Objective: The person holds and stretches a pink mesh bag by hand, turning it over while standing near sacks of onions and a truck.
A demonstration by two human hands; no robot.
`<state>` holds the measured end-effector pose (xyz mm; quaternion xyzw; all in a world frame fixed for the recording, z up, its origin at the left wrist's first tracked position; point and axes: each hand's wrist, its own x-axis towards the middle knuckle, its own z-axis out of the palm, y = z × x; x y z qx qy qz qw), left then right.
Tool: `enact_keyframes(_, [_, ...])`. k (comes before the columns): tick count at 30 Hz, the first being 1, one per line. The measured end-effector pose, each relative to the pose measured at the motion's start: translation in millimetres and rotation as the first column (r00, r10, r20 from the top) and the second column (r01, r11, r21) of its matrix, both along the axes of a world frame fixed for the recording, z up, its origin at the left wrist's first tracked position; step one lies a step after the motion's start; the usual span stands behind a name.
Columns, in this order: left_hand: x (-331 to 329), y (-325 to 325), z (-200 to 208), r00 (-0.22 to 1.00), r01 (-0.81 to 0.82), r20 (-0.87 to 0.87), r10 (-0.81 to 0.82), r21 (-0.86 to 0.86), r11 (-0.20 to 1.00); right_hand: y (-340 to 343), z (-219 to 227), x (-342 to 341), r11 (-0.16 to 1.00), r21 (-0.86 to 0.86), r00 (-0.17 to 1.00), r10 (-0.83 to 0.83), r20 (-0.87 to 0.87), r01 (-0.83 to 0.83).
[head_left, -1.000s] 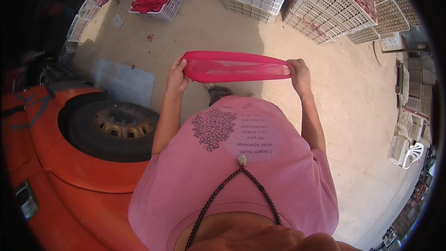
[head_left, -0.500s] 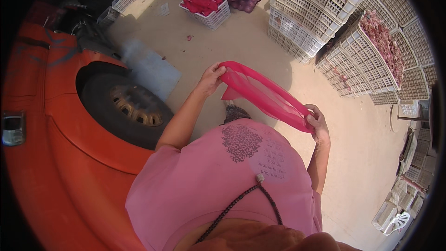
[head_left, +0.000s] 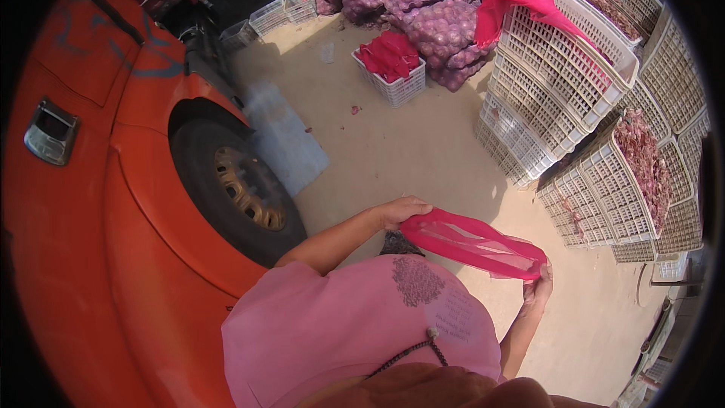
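Note:
Stretched between my two hands is a red mesh bag (head_left: 472, 245), thin enough to see through in its middle. My left hand (head_left: 406, 212) is closed on one end of it. The opposite end is gripped by my right hand (head_left: 538, 285), whose fingers curl round its edge. The bag hangs in front of my shirt, sloping down toward the right. Some of my left fingers are hidden behind the cloth.
An orange vehicle (head_left: 143, 189) with a black tire (head_left: 234, 189) stands close on my left. White crates (head_left: 559, 68) are stacked at the right, one with red mesh draped over it. A crate (head_left: 400, 91) of red bags and filled onion sacks (head_left: 445, 30) lie ahead.
The view has tilted up, so more of the onion sacks and crates shows. Both hands keep hold of the mesh bag, which appears lower and farther right in the picture.

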<state>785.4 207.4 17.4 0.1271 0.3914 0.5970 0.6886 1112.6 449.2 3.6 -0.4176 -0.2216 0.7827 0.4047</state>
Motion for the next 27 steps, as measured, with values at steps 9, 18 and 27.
enact_keyframes(9, [-38.2, 4.3, 2.3, 0.840, -0.505, -0.174, 0.513, 0.092, 0.858, -39.0, 43.9, -17.9, 0.764, 0.195, 0.782, 0.622, 0.030, -0.615])
enact_keyframes(18, [-36.2, -7.0, -30.3, 0.825, -0.563, -0.121, 0.552, -0.087, 0.822, -32.0, -19.5, -17.2, 0.544, 0.327, 0.572, 0.373, 0.730, -0.773])
enact_keyframes(27, [-5.0, -16.6, -25.1, 0.987, 0.152, 0.058, -0.151, -0.028, 0.988, 4.8, 3.3, -21.8, 0.970, -0.134, 0.971, 0.183, -0.154, -0.204])
